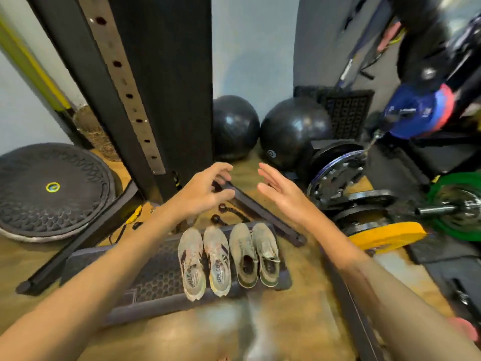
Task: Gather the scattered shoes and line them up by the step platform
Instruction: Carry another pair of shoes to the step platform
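1. Four shoes sit side by side on the step platform (145,280), toes pointing away from the camera: a pale pair (203,261) with dark stripes toward the middle of the platform, and an olive-grey pair (253,252) just beside it at the platform's right end.
2. Both bare forearms reach forward over the platform, one on each side of the shoes, and neither hand touches any shoe.
3. The left hand (201,192) hangs beyond the platform's far edge, above the pale pair, fingers loosely curved and spread, gripping nothing.
4. The right hand (279,192) hangs beyond the platform's far right corner, palm turned toward the left hand, fingers straight and slightly apart, holding nothing.
5. A dark bar (263,212) lies on the floor just past the platform, running under the gap between the hands.
6. Left of the platform rests a round black balance dome (49,191); to its right lie stacked weight plates (364,204).
7. Farthest from the platform, two black exercise balls (260,128) stand against the wall.
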### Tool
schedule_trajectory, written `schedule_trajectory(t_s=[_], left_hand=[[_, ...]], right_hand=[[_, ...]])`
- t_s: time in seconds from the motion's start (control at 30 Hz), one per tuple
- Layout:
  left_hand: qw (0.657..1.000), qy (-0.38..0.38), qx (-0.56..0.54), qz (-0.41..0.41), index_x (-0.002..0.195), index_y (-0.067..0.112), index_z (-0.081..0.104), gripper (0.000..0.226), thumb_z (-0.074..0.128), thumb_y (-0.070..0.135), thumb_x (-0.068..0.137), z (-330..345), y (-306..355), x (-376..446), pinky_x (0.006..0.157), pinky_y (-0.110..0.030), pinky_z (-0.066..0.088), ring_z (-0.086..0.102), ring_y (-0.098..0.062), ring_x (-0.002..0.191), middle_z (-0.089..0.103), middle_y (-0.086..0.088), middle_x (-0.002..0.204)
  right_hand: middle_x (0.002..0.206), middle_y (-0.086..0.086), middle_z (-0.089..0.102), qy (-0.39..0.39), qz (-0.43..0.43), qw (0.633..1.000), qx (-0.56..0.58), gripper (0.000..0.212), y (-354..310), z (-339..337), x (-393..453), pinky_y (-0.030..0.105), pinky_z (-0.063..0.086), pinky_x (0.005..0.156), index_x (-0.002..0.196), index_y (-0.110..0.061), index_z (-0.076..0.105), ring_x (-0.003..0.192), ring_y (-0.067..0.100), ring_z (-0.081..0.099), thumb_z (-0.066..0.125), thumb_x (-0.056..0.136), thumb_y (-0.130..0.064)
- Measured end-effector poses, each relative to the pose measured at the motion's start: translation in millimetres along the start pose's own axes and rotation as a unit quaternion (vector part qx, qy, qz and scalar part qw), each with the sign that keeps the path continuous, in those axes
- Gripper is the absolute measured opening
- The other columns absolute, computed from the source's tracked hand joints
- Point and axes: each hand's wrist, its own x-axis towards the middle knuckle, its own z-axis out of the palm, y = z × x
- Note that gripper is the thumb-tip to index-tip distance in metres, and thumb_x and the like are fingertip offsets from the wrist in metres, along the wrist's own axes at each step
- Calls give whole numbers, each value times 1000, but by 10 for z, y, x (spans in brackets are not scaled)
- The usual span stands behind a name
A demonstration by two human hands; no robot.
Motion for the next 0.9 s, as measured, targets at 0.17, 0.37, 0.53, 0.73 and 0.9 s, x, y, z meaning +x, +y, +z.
schedule_trajectory(t_s=[0.17,0.37,0.53,0.73,0.9], left_hand=[[985,-73,-29,153,138,28,41,55,65,32,89,231,1462,155,106,-40,41,49,-3,122,54,11,128],[924,-202,-96,311,138,29,41,61,66,39,84,1308,3028,-105,106,-41,41,45,-5,130,50,14,138],[843,-332,-116,407,141,24,38,63,67,30,85,2458,4206,-716,108,-41,38,42,-6,134,45,13,144],[749,-474,-148,439,139,23,40,59,66,22,85,3938,5315,-1936,108,-42,40,44,-4,132,47,14,142],[668,-560,-161,462,137,28,43,61,69,34,82,4942,5869,-2949,108,-39,38,42,-5,133,46,16,142]], right_hand=[[153,-14,33,97,-40,994,20,70,-564,-971,-1114,27,33,113,142,-51,23,141,-1,30,59,82,-55],[152,-18,35,297,-40,952,-59,73,-659,-1823,-3139,27,38,108,150,-41,22,140,-5,29,60,88,-49],[154,-17,33,423,23,897,-123,74,-525,-2099,-4981,41,39,109,153,-35,19,141,-3,27,58,90,-46],[151,-12,37,555,105,819,-105,69,-456,-1960,-7179,43,40,109,145,-44,23,139,-4,31,65,90,-36],[154,-8,36,636,191,737,-124,78,-454,-1625,-8711,27,40,106,152,-31,22,138,-6,32,63,87,-43]])
